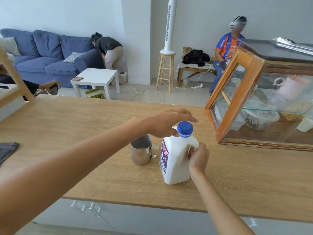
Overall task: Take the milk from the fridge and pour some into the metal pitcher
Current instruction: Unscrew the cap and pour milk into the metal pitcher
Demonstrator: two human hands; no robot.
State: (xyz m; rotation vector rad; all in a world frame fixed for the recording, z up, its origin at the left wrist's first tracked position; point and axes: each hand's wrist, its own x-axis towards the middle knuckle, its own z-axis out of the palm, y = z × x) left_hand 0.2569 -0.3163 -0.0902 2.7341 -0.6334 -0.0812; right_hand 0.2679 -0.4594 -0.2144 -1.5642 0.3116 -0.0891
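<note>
A white milk jug (176, 160) with a blue cap and a dark label stands upright on the wooden counter (84, 133). My right hand (199, 157) is closed around the jug's handle. Just left of the jug stands the metal pitcher (141, 150), upright, its handle turned toward the jug. My left hand (166, 122) hovers above and behind the pitcher, close to the blue cap, fingers spread and holding nothing. The cap is on the jug.
A wood-framed glass display case (240, 92) with jars and a pink cup sits at the counter's right. A dark cloth (7, 150) lies at the left edge. Beyond the counter are a blue sofa, a white side table, a stool with a fan and other people.
</note>
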